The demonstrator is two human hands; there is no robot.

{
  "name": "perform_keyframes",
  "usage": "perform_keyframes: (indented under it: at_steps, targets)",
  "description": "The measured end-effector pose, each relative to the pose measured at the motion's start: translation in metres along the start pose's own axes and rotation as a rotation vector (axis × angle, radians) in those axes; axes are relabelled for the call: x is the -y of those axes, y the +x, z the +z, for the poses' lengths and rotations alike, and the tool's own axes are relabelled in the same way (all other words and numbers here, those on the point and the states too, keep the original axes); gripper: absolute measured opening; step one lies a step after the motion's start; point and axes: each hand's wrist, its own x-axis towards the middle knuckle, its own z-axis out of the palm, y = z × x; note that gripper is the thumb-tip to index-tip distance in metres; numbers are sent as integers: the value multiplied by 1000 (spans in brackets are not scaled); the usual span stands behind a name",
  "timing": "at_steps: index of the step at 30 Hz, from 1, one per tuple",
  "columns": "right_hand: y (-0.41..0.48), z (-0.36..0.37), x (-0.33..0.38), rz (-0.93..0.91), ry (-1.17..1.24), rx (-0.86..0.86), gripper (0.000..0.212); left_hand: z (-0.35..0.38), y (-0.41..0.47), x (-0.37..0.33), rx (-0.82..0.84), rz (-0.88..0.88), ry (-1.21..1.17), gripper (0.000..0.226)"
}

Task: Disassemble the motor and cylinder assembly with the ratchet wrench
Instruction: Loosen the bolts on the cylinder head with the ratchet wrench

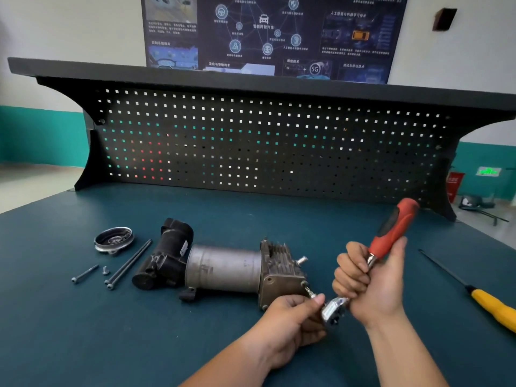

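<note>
The motor and cylinder assembly point(223, 268) lies on its side on the blue bench: black motor end at the left, grey cylinder in the middle, finned metal block point(282, 272) at the right. A ratchet wrench point(391, 230) with a red handle points up and right; its chrome head point(333, 308) sits at a bolt point(308, 291) sticking out of the block's right face. My right hand point(371, 280) grips the wrench shaft just below the red grip. My left hand point(290, 322) pinches the bit beside the wrench head.
Left of the motor lie a round metal cap point(113, 239), two long bolts point(128, 265), a short bolt point(84, 274) and a small screw point(105, 270). A yellow-handled screwdriver point(474, 291) lies at the right. A black pegboard point(265, 143) rises behind the bench.
</note>
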Motion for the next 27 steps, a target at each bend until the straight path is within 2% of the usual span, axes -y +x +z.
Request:
perform_keyframes:
  at_steps: [6,16,22,27]
  targets:
    - [1,-1,-3,-11,25,27,66,1,-3,-4,1,-4,16,16]
    - [0,1,-7,-68,39,1,69,1,-8,-6,27,11,25,20]
    - [-7,9,-11,-142,47,-146,68,1,-8,-7,24,25,31,24]
    - [-16,12,-29,-294,201,-298,67,2,-5,-7,-52,61,23,22]
